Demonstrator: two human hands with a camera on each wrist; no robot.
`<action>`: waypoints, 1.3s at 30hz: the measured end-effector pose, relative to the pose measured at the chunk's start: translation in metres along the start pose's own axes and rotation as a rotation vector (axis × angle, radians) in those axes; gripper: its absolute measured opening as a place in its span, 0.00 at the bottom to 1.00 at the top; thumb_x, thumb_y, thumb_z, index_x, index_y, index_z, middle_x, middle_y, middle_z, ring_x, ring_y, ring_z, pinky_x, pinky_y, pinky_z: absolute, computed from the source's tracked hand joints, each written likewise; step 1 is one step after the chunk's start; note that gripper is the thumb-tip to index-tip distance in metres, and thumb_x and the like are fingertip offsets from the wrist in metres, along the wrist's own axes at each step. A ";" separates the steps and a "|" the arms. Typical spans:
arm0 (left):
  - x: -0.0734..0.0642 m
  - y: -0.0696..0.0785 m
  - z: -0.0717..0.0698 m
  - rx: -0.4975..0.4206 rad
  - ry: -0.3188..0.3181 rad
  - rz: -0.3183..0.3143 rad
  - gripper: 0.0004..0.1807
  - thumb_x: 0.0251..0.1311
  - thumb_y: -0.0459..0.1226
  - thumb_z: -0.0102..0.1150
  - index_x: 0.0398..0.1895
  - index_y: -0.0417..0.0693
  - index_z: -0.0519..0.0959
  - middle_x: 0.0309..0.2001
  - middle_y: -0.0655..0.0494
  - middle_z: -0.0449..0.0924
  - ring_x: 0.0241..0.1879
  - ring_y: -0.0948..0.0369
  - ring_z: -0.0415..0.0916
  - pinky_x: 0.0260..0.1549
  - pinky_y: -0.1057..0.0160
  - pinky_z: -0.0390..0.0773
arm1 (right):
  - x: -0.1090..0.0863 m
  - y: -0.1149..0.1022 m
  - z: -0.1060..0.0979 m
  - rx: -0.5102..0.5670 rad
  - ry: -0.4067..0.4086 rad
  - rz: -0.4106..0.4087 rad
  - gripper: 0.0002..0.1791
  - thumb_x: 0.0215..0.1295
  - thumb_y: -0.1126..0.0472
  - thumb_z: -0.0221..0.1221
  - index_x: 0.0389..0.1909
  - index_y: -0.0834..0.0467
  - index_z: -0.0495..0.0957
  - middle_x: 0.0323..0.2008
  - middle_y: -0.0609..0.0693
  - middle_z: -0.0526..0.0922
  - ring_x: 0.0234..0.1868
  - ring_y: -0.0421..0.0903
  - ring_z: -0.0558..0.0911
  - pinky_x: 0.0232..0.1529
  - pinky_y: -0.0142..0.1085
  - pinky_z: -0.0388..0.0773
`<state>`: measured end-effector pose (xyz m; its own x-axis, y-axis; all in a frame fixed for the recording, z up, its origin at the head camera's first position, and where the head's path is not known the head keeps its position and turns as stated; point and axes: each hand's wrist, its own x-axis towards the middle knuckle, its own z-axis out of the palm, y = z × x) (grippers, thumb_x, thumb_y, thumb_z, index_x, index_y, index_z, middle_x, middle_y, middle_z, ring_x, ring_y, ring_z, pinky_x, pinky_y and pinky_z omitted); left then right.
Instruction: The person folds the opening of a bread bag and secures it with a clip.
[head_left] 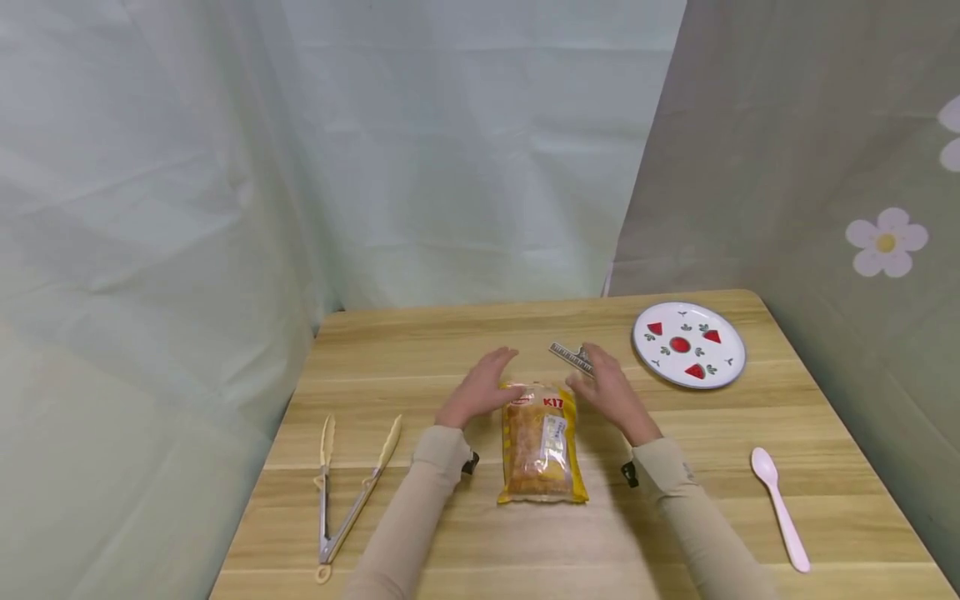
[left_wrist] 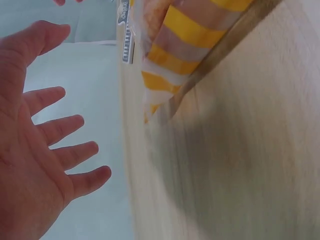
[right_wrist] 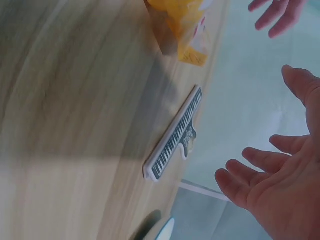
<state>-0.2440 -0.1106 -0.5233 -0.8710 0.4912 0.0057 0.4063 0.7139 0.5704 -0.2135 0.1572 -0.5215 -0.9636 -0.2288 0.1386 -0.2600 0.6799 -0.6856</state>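
A yellow-edged clear packet of bread (head_left: 536,446) lies on the table between both hands, a white label on its front. My left hand (head_left: 483,387) hovers at its upper left corner, fingers spread, as the left wrist view shows beside the yellow-striped packet side (left_wrist: 187,37). At the upper right corner is my right hand (head_left: 609,390), its fingers apart and holding nothing in the right wrist view. Just beyond that hand lies a clip with a piano-key pattern (right_wrist: 175,135), partly hidden by the fingers in the head view.
On the left of the wooden table (head_left: 442,333) lie spread tongs (head_left: 337,500) with cream tips. A white plate (head_left: 716,354) with watermelon pictures sits at the back right, and a pale pink spoon (head_left: 780,508) lies at the right. Curtains (head_left: 480,167) hang behind the table.
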 end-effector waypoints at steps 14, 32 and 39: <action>0.018 0.010 0.009 -0.106 -0.058 0.010 0.36 0.64 0.41 0.63 0.74 0.41 0.65 0.72 0.44 0.66 0.72 0.46 0.61 0.68 0.45 0.62 | 0.002 0.006 0.018 -0.008 -0.014 -0.007 0.36 0.69 0.62 0.63 0.71 0.73 0.60 0.69 0.76 0.62 0.70 0.74 0.60 0.68 0.65 0.55; 0.045 0.017 0.026 -0.199 -0.154 -0.042 0.25 0.64 0.32 0.62 0.66 0.44 0.74 0.63 0.45 0.77 0.61 0.48 0.75 0.55 0.53 0.78 | 0.005 0.010 0.030 -0.048 -0.098 -0.021 0.24 0.62 0.69 0.64 0.58 0.72 0.74 0.49 0.67 0.81 0.49 0.63 0.81 0.52 0.56 0.78; 0.050 0.021 0.031 -0.233 -0.177 -0.078 0.24 0.59 0.26 0.60 0.61 0.41 0.77 0.55 0.44 0.80 0.53 0.51 0.78 0.42 0.60 0.81 | 0.006 0.010 0.032 -0.036 -0.130 0.023 0.18 0.59 0.71 0.64 0.52 0.70 0.78 0.41 0.62 0.84 0.44 0.59 0.82 0.48 0.53 0.80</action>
<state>-0.2705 -0.0551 -0.5366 -0.8271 0.5334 -0.1773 0.2480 0.6293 0.7365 -0.2196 0.1406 -0.5502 -0.9538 -0.2990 0.0276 -0.2418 0.7101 -0.6612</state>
